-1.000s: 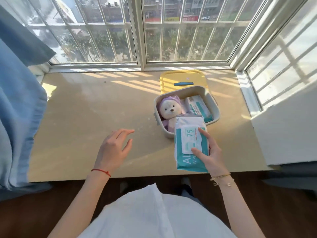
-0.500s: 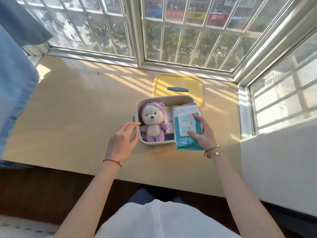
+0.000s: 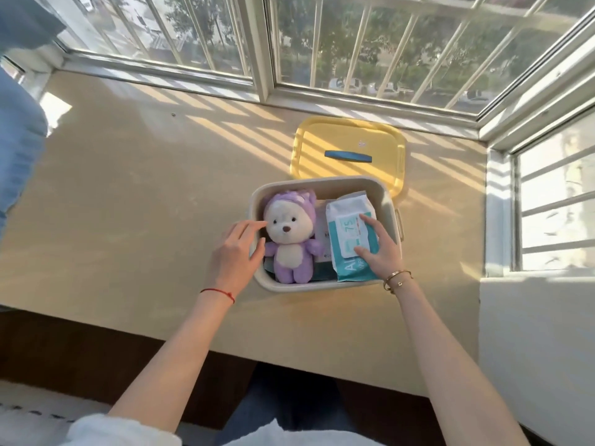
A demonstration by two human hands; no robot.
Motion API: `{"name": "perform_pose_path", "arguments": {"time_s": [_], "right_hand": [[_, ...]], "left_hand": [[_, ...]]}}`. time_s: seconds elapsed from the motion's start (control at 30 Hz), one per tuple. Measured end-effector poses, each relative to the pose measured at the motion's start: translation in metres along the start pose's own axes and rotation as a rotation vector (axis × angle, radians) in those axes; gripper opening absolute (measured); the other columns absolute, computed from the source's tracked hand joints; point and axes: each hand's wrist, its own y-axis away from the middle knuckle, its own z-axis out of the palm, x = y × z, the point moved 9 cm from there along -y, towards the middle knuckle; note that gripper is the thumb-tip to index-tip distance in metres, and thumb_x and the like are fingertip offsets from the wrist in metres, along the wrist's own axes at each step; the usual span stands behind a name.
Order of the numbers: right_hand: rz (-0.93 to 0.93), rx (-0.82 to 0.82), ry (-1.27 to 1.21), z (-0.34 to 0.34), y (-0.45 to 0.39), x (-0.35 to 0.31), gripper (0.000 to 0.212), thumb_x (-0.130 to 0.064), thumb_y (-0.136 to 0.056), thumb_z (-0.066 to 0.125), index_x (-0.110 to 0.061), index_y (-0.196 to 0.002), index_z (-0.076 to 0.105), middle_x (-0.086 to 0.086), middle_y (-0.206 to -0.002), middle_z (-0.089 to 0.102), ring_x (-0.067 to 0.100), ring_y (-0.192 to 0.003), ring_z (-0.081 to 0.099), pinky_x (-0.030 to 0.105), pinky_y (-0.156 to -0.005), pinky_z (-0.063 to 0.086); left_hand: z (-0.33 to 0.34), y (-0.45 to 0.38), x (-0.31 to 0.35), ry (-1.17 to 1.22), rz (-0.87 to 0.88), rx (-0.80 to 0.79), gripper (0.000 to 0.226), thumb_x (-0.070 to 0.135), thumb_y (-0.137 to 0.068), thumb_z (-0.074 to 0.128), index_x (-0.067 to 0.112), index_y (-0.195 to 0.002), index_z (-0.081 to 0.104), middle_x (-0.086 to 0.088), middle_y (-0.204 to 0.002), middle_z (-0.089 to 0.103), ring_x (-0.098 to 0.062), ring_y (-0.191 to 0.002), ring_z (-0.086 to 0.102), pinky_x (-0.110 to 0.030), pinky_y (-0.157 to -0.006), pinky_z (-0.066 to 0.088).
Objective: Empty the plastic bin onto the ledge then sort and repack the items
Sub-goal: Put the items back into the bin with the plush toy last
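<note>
A beige plastic bin (image 3: 322, 182) stands on the tan ledge (image 3: 145, 204). Inside it on the left lies a purple plush bear (image 3: 289, 235), face up. A teal and white wipes pack (image 3: 346, 209) lies on the right side of the bin, its near end over the front rim. My right hand (image 3: 381, 252) holds this pack, thumb and forefinger spread on its top. My left hand (image 3: 235, 249) rests with relaxed fingers on the bin's left rim, fingertips by the bear's head. More flat packets (image 3: 322, 243) show under the bear and the pack.
The bin's yellow lid (image 3: 347, 136) with a blue handle lies flat just behind the bin. Barred windows (image 3: 354, 43) close the back and right. A white wall block (image 3: 531, 349) rises at the right. A blue curtain (image 3: 16, 149) hangs at the left.
My right hand carried the wipes pack from in front of the bin into its right side. My left hand moved right onto the bin's left rim. The view tilted down.
</note>
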Motion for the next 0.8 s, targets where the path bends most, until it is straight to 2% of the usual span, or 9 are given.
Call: {"name": "perform_pose_path", "arguments": {"time_s": [0.1,0.2,0.4,0.57,0.7,0.8], "right_hand": [[-0.010,0.038,0.137,0.001,0.001,0.007,0.069,-0.008,-0.083,0.069,-0.024,-0.144,0.041,0.007,-0.138,0.046,0.020,-0.128,0.042,0.028,-0.108,0.032],[-0.006,0.124,0.147,-0.005,0.007,0.008,0.063,-0.007,-0.084,0.067,-0.018,-0.142,0.044,0.010,-0.135,0.046,0.023,-0.127,0.042,0.039,-0.112,0.035],[-0.031,0.283,0.084,-0.035,0.015,-0.016,0.047,-0.017,-0.091,0.064,-0.014,-0.136,0.050,0.007,-0.130,0.055,0.023,-0.120,0.051,0.038,-0.103,0.043],[0.004,0.453,0.068,-0.071,-0.002,-0.028,0.038,-0.021,-0.092,0.062,-0.011,-0.129,0.058,0.009,-0.123,0.061,0.026,-0.112,0.056,0.045,-0.096,0.048],[0.029,0.484,0.080,-0.091,-0.040,-0.030,0.040,-0.025,-0.092,0.062,-0.008,-0.128,0.058,0.012,-0.124,0.062,0.030,-0.114,0.056,0.048,-0.098,0.047],[0.070,0.471,0.078,-0.099,-0.076,-0.022,0.050,-0.035,-0.088,0.055,-0.007,-0.129,0.058,0.013,-0.127,0.061,0.030,-0.117,0.055,0.041,-0.101,0.044]], "left_hand": [[0.002,-0.003,-0.004,0.000,-0.012,0.016,0.028,0.017,-0.088,0.060,0.018,-0.116,0.066,0.001,-0.109,0.066,-0.021,-0.102,0.063,-0.028,-0.081,0.046],[0.004,-0.005,-0.005,0.015,-0.010,0.009,0.031,0.011,-0.086,0.066,0.017,-0.117,0.066,0.000,-0.110,0.066,-0.021,-0.104,0.063,-0.029,-0.084,0.047],[-0.005,-0.025,-0.004,0.044,0.029,0.004,0.030,0.016,-0.088,0.063,0.018,-0.118,0.065,0.001,-0.110,0.066,-0.022,-0.103,0.063,-0.035,-0.083,0.051],[-0.017,-0.071,0.003,0.025,0.112,0.044,0.034,0.032,-0.091,0.048,0.016,-0.117,0.064,-0.002,-0.108,0.066,-0.026,-0.100,0.063,-0.039,-0.085,0.053],[-0.010,-0.120,0.005,-0.013,0.157,0.069,0.034,0.026,-0.091,0.051,0.014,-0.121,0.063,-0.005,-0.111,0.067,-0.026,-0.103,0.061,-0.041,-0.090,0.050],[0.009,-0.154,0.004,-0.010,0.145,0.052,0.032,0.016,-0.089,0.060,0.014,-0.121,0.062,-0.006,-0.113,0.066,-0.028,-0.105,0.060,-0.042,-0.091,0.049]]}}
